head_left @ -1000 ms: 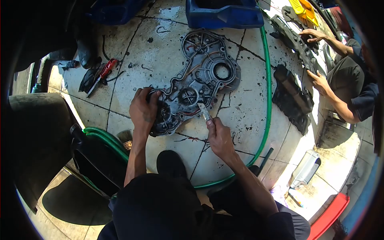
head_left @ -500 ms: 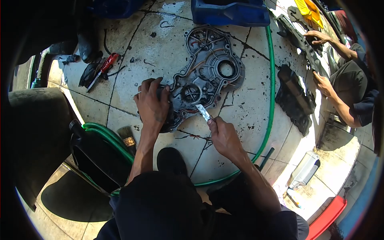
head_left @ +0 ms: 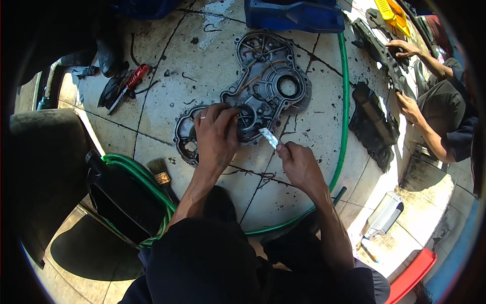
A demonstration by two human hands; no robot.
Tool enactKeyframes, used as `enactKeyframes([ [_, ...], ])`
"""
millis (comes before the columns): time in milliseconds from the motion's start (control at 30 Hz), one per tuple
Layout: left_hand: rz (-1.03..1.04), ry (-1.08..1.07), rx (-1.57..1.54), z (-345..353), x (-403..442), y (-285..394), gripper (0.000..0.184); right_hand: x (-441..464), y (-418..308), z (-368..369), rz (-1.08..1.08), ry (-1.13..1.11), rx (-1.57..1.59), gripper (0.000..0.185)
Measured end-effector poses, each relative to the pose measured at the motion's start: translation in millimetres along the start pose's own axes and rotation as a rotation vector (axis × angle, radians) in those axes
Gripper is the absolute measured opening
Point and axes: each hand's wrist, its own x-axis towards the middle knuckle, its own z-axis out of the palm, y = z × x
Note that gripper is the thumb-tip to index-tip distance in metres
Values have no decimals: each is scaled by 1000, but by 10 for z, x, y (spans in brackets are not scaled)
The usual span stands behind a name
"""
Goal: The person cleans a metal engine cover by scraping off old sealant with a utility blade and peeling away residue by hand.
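Note:
A grey metal cover [head_left: 258, 76] with ribs and a round opening lies on the tiled floor. My left hand [head_left: 216, 134] rests on its lower middle, fingers curled near the cross-shaped recess; what the fingertips hold, if anything, is hidden. Gripped in my right hand [head_left: 301, 164] is a flat scraper [head_left: 269, 138], pale and smeared, its tip at the cover's lower right edge. Thin reddish-brown scraps [head_left: 255, 175] lie on the tiles below the cover.
A green hose [head_left: 346, 101] curves along the right side. Another person's hands [head_left: 410, 106] touch a dark part at the right. Nearby are a blue container [head_left: 296, 17], a brush [head_left: 159, 171], a black jug [head_left: 116, 197] and a red-handled tool [head_left: 136, 76].
My left hand has moved right, from the cover's lower left end to its middle, uncovering that end. My right hand and the scraper have shifted slightly right along the edge.

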Motion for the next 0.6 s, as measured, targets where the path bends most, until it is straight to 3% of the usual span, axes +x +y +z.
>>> enactKeyframes([
  [33, 2, 3, 0, 26, -10, 32, 19, 39, 12, -51, 58, 124, -65, 42],
  [67, -16, -64, -45, 47, -13, 70, 19, 13, 6, -55, 72, 102, -80, 43],
  [167, -30, -163, -126, 120, -37, 111, 18, -93, -11, -21, -93, -223, -11, 44],
  [233, -77, -362, -145, 103, -17, 151, 19, -68, 126, -83, -85, -172, 12, 45],
  [300, -52, -374, -158, 149, -34, 171, 17, -44, 224, -220, -83, -121, 30, 46],
  [400, 0, -387, -88, 258, -63, 171, 13, -85, 173, -489, 177, -346, 81, 47],
  [500, -48, -401, -142, 308, -29, 155, 9, -30, 347, -491, 27, -173, 12, 46],
  [600, 4, -399, -43, 352, -43, 171, 9, -24, 360, -474, 15, -99, 45, 45],
])
